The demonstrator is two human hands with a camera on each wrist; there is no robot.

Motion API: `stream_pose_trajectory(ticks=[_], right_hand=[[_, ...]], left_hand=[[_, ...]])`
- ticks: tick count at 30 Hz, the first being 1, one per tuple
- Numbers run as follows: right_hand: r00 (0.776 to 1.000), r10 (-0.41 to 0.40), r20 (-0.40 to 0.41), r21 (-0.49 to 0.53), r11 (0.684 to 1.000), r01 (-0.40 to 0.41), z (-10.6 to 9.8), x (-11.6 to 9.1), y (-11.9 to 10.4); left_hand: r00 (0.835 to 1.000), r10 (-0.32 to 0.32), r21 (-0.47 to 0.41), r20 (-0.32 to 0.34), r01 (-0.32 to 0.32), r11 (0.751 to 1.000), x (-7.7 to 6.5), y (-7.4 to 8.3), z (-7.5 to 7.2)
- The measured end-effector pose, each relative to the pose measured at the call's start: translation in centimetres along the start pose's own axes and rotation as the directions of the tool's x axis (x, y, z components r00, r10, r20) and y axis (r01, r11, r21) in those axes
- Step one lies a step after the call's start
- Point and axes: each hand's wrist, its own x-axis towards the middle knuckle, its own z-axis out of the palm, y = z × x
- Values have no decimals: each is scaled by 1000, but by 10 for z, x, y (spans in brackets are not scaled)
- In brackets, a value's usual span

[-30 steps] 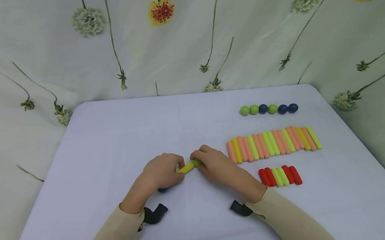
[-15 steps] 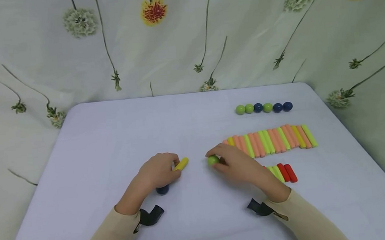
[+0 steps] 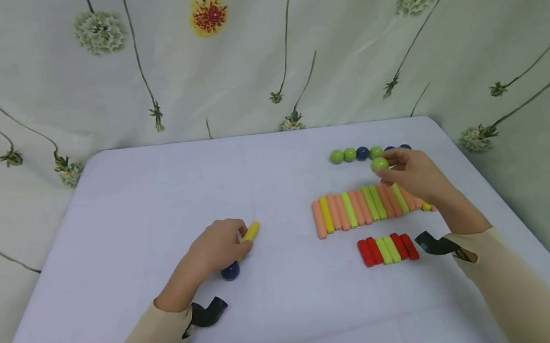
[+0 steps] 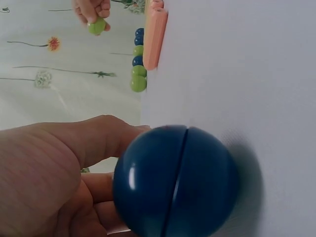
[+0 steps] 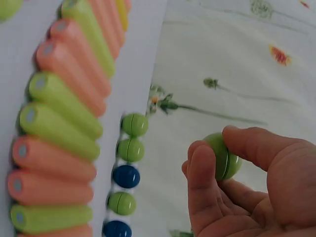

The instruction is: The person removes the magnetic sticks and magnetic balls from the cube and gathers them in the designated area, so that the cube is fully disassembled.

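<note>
My left hand (image 3: 219,246) pinches a short yellow rod (image 3: 251,230) between thumb and fingers, low over the white table. A dark blue ball (image 3: 230,272) sits at the rod's near end, close below the hand; up close in the left wrist view, the blue ball (image 4: 177,182) shows a seam and hides most of the fingers. At the right, my right hand (image 3: 420,176) holds a light green ball (image 3: 379,164) by the fingertips, in front of the ball row. In the right wrist view that green ball (image 5: 228,160) is gripped between thumb and fingers.
Along the back right runs a row of green and blue balls (image 3: 349,155), partly behind the right hand. Nearer lie a long row of pink, yellow and lime rods (image 3: 343,212) and a short set of red and lime rods (image 3: 388,250). A flowered cloth (image 3: 242,66) hangs behind.
My right hand has taken the green ball off the far end of the yellow rod and carried it right and back to the ball row. The left hand keeps the rod, now tilted steeper.
</note>
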Motion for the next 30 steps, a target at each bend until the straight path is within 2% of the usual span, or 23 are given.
stream_pose_trajectory(ticks=[3, 7, 10, 13, 17, 20, 26, 30], right_hand=[[993, 97, -68, -1, 995, -97, -20, 14, 21], [976, 171, -133, 5, 985, -171, -44, 34, 50], [965, 209, -155, -1, 977, -212, -58, 49, 70], [957, 253, -141, 10, 967, -255, -67, 60, 87], [944, 312, -108, -3, 949, -314, -70, 70, 106], [943, 320, -87, -47, 945, -325, -66, 76, 115], [954, 294, -48, -85, 951, -298, -61, 85, 117], [951, 306, -50, -83, 947, -309, -62, 86, 118]], left_hand=[[1000, -14, -4, -2, 14, 1000, 1, -3, 1], [1000, -23, -14, -1, 23, 1000, 2, -5, 2], [1000, -26, -20, 0, 26, 999, 1, -5, 1], [1000, -23, -25, 1, 23, 999, 2, -4, 1], [1000, -17, -30, 4, 17, 999, 3, -3, 0], [1000, -22, -37, 12, 23, 999, 3, -3, 1], [1000, -6, -36, 12, 7, 999, 6, -4, 2], [1000, -6, -34, 17, 7, 999, 7, -4, 3]])
